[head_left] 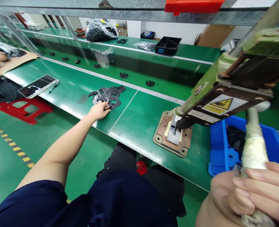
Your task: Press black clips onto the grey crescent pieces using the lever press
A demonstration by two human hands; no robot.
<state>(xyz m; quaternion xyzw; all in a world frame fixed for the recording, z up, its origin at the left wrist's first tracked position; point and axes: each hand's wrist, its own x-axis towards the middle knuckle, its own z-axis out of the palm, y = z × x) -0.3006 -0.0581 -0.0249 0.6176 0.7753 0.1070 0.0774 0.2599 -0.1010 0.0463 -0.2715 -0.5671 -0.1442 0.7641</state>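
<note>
- The person's right hand [250,192] is clenched around one wrapped lever handle [255,148], whose long axis runs from the press down towards the person.
- The left hand [99,111] has its fingertips drawn together at the near edge of one pile of dark curved parts [112,92]; whether it grasps a part cannot be told.
- The pile lies on the green workbench [139,123], left of the press; its arcs overlap too closely to count and point in mixed directions.
- One green press [207,91] leans over one base plate [163,129].
- One blue bin [217,148] stands right of it.
- Beyond the pile, seven dark pieces [150,83] sit spaced in a row; the nearest two have their long axes roughly along the row, rounded edges towards the person.
- One phone [38,86] lies farther left.
</note>
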